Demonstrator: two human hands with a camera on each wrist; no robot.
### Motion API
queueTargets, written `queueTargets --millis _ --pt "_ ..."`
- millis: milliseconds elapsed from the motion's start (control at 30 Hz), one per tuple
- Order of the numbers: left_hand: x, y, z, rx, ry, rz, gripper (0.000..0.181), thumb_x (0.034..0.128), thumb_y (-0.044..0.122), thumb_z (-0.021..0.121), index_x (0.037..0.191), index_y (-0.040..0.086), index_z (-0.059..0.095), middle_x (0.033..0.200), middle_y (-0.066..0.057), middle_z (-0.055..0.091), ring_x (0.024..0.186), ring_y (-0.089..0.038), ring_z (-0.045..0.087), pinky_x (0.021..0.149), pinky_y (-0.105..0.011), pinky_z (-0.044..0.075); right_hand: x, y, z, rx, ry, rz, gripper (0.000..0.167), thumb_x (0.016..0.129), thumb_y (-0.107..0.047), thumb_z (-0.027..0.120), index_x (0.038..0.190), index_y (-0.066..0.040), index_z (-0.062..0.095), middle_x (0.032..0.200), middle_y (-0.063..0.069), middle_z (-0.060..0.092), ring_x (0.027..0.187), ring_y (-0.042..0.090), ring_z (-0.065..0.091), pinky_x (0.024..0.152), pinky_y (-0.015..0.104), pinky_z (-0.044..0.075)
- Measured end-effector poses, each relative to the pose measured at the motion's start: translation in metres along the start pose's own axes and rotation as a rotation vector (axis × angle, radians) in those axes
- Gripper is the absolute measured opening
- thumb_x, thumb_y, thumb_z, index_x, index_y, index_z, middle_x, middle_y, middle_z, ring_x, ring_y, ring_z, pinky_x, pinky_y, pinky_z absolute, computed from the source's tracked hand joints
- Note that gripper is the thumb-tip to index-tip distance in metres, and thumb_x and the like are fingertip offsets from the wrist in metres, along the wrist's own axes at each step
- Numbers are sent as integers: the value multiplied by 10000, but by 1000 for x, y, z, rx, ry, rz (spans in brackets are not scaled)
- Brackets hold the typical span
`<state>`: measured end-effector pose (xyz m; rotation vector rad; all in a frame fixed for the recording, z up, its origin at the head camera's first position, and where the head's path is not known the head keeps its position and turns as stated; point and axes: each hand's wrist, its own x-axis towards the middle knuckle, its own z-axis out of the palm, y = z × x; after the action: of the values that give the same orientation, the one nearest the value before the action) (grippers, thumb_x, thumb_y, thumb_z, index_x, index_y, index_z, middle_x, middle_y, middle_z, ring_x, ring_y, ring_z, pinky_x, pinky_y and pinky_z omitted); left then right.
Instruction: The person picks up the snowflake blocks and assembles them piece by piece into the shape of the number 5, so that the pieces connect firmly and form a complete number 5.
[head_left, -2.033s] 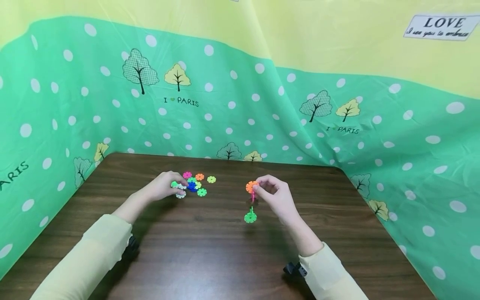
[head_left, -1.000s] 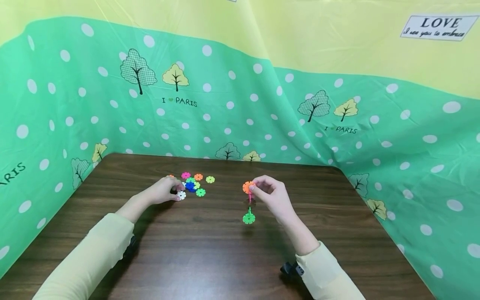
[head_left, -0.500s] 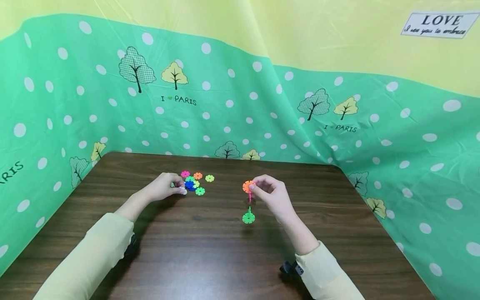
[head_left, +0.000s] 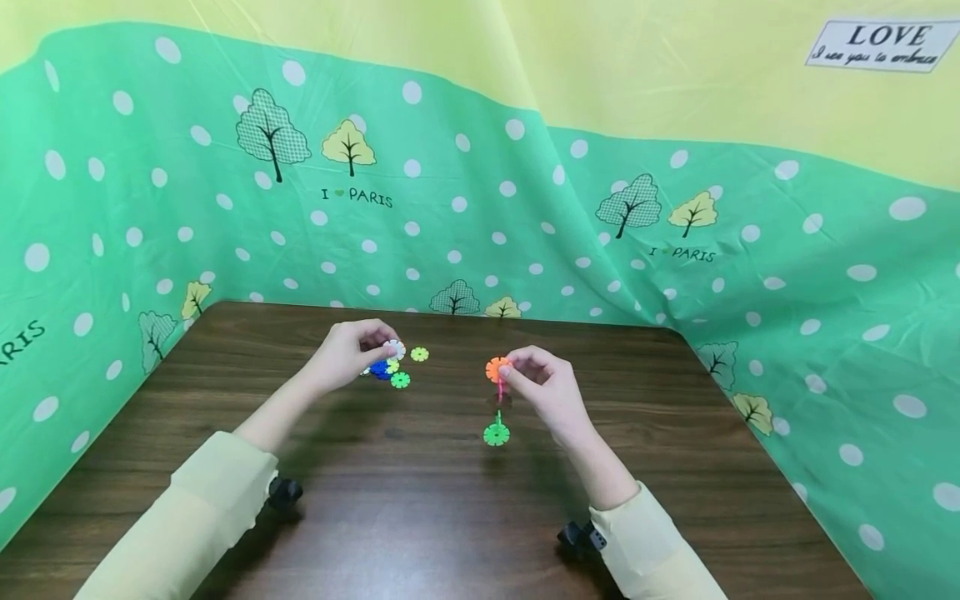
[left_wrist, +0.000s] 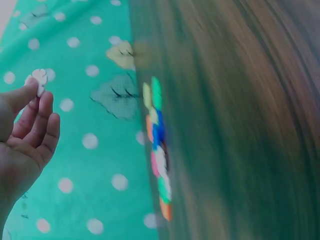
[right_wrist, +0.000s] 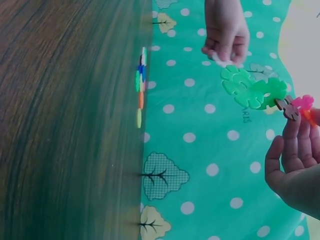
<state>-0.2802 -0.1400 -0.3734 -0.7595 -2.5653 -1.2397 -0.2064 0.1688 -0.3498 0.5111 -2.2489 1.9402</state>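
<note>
Nearest, two pale sleeves (head_left: 187,517) enter from left and right, a black device (head_left: 285,492) by each cuff. Farther off, on the right, a notched green disc (head_left: 496,435) hangs at the near end of a chain of linked discs. The head view gives only a thin green edge beyond it, but the right wrist view shows a second green disc (right_wrist: 272,92), then a brown disc (right_wrist: 288,108), nearly lost from the head against the dark table (head_left: 450,525), and a pink piece (right_wrist: 303,102). The right hand (head_left: 551,390) pinches the orange disc (head_left: 496,369) at the chain's far end. To the left, a cluster of loose discs (head_left: 381,371) lies on the table; the left hand (head_left: 341,357) partly hides it from the head, while the left wrist view, though blurred, shows an orange one (left_wrist: 166,209) and a pink one (left_wrist: 154,164) there. That hand pinches a white disc (head_left: 395,349) between thumb and finger; both wrist views show it held off the tabletop. Beyond the far edge hangs a dotted cloth (head_left: 435,200).
</note>
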Motion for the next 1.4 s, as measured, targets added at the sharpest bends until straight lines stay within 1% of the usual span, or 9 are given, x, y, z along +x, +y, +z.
queueTargets --millis 167,367,500,633,833,1033,1133,1267,1400 --pt "-3 29 3 -81 65 -5 135 838 186 724 949 121 683 826 2 683 713 -134 616 651 -242 521 -1 -4 4 14 19 -23 201 843 -79 707 960 62 623 768 -4 656 684 108 609 652 270 556" --pt "-11 60 9 -159 117 36 120 828 213 739 923 159 691 787 27 672 668 -132 607 596 -252 505 -2 -9 9 -9 49 -38 185 827 -76 723 942 48 648 764 -13 665 703 140 611 669 275 561" --pt "-15 76 16 -198 144 77 108 817 244 748 892 188 694 770 54 672 649 -117 604 571 -248 507 -1 -11 12 -17 55 -64 176 820 -73 729 927 44 655 742 -9 664 690 187 625 652 264 555" --pt "-18 87 24 -227 174 129 101 804 229 761 871 184 700 778 67 687 661 -92 614 608 -239 524 -1 -13 15 -9 57 -82 169 820 -68 728 917 49 655 719 -11 660 681 237 635 633 248 543" --pt "-20 95 35 -275 222 214 109 778 166 780 864 173 713 781 68 699 656 -87 607 602 -228 517 0 -13 19 4 52 -93 158 829 -53 713 916 63 648 689 -23 661 617 140 638 610 271 551" --pt "-20 95 45 -237 282 337 84 779 96 769 843 131 728 780 36 705 647 -66 590 582 -198 501 0 -14 23 27 37 -76 162 829 -39 708 924 76 644 677 -28 665 608 255 657 636 343 573" --pt "-21 94 48 -208 329 395 93 768 66 772 838 115 735 791 18 710 677 -67 602 576 -178 482 -1 -14 24 8 37 -67 161 828 -48 712 925 66 651 680 -29 667 609 245 654 640 361 573" --pt "-21 93 51 -194 373 447 108 752 32 776 833 94 740 805 -10 719 730 -106 639 613 -183 494 -1 -15 25 4 43 -56 162 826 -46 715 924 68 653 681 -26 665 595 165 640 632 330 572" --pt "-21 93 53 -201 391 476 107 747 17 773 831 76 741 813 -24 722 773 -132 665 698 -190 526 0 -14 25 11 43 -60 166 822 -42 718 918 76 651 675 -19 663 587 143 635 613 290 562"
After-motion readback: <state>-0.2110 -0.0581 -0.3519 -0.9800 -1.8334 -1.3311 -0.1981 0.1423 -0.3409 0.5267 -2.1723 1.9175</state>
